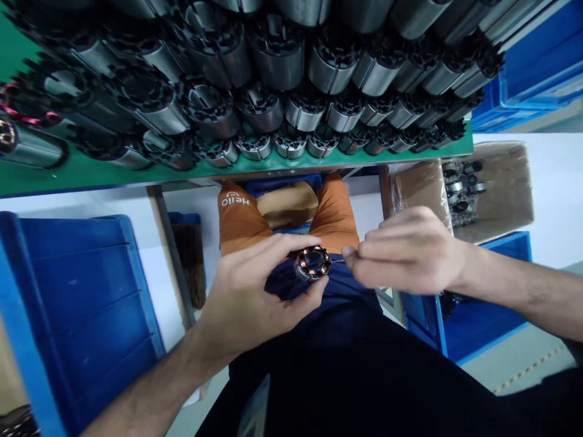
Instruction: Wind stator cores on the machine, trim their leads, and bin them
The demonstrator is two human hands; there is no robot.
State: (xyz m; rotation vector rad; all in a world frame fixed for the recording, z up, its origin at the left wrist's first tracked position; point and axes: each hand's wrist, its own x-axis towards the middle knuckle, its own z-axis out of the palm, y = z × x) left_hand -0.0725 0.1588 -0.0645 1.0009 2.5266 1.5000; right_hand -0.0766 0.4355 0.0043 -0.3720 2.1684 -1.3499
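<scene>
My left hand [259, 291] grips a small motor stator [313, 263] by its sides, thumb below and fingers above. Copper windings ring the stator's open end, which faces up toward me. To the right of it, my right hand [405, 255] is closed in a pinch at the end of a thin wire [337, 261] that runs to the stator's edge. Most of the wire's far end is hidden in the fingers. Both hands are above my lap, in front of the bench edge.
Rows of metal stator cores [277, 60] stand on the green bench [182, 179] ahead. A blue crate [86, 303] is at the left. On the right are a cardboard box [505, 182] of metal parts and a blue bin [483, 328]. Legs in orange trousers [243, 218] are below the bench.
</scene>
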